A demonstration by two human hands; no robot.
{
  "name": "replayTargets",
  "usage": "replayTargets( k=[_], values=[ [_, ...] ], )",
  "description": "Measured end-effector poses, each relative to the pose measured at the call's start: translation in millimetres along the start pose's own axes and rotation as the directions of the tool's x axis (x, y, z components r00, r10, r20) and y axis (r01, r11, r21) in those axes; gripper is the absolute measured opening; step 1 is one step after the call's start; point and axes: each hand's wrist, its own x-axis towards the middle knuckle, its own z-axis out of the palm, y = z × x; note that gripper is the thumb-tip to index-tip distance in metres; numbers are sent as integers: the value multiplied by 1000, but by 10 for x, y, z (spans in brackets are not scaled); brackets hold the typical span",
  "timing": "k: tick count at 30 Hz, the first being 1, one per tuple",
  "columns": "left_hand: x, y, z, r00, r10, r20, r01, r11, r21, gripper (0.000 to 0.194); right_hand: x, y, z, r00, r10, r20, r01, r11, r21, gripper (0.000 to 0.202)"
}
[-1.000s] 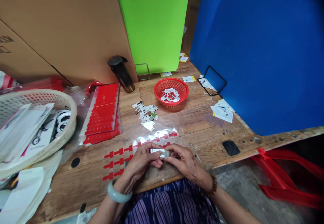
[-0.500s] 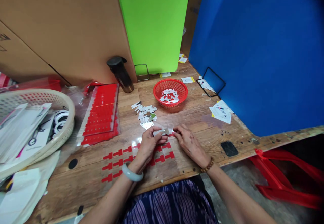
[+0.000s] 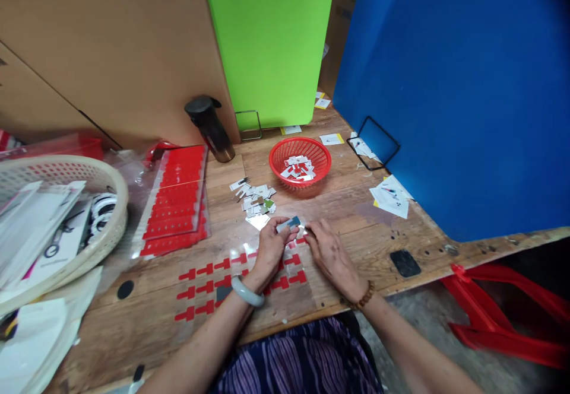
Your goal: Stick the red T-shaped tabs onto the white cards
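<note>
Your left hand (image 3: 269, 247) pinches a card (image 3: 289, 223)
It juts toward your right hand (image 3: 330, 254), whose finger closure I cannot tell.

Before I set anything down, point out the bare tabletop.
Bare wood lies between the red plastic basket, the overlapping cards and the right hand; another patch, between the white papers and red T-shaped pieces, has a dark spot. It's crowded around the left hand, with cut cards just beyond.
</note>
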Motion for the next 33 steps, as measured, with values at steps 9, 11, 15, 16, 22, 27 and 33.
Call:
replayTargets(
  k=[9, 11, 15, 16, 22, 27, 33],
  values=[
    [-63, 8, 35, 999, 24, -31, -25, 999, -33, 16, -52, -88, 45, 996, 53, -71, -52, 998, 29, 20],
    [-71, 14, 42, 999, 26, -40, -28, 999, -38, 16, -57, -74, 51, 996, 58, -63, -56, 998, 27, 20],
    [-71, 18, 55, 998, 17, -60, -19, 999, -46, 16, -163, -79, 42, 998, 49, -31, -45, 993, 109, 18],
    [-67, 17, 55, 998, 13, -62, -15, 999, -47, 16, -196, -91, 33, 998, 52, -19, -49, 990, 136, 17],
    [-36, 40, 23, 998, -55, -43, 52, 997, -57, 17, -286, -172, -104, 996, 75, -51, -60, 966, 250, 14],
    [-198, 244, -28, 985, -171, 35, 173, 982, -69, 17, -212, -192, -223, 966, 257, -27, -224, 887, 403, 9],
    [-521, 397, -166, 927, -329, 180, 349, 932, -93, 22, -146, -256, -212, 975, 222, 23, -209, 875, 437, 8]
  ],
)
